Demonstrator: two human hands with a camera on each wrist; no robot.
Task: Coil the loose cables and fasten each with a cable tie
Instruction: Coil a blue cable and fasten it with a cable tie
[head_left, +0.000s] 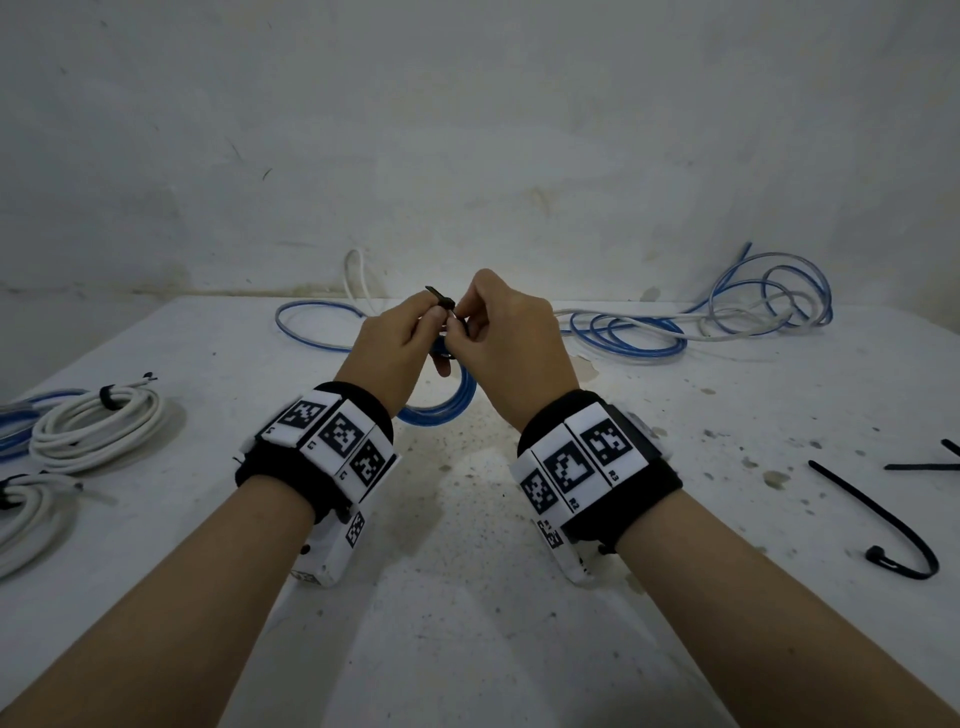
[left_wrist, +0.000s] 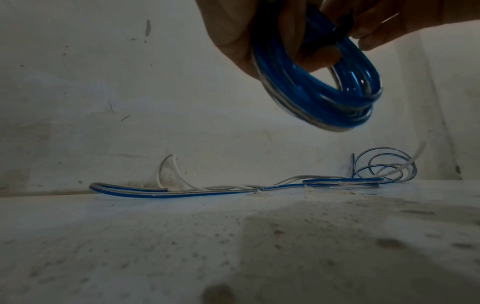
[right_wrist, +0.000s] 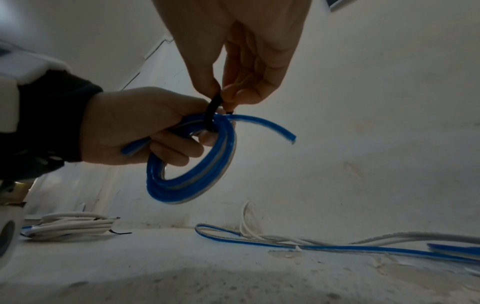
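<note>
Here the left hand (right_wrist: 135, 125) grips the blue coil (right_wrist: 192, 164) in the air above the table (head_left: 467, 597) while the right hand (right_wrist: 249, 61) pinches the black tie (right_wrist: 211, 115) round it; a slipped pinch could let the loops spring apart, though open table lies below, loose cables (head_left: 727, 317) near the far edge.

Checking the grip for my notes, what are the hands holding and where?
Left hand grips the blue cable coil at its top. Right hand pinches the black cable tie wrapped around it there.

White table (head_left: 467, 597): loose cables (head_left: 675, 327), tied coils (head_left: 98, 426), apparently ties (head_left: 883, 519)
</note>
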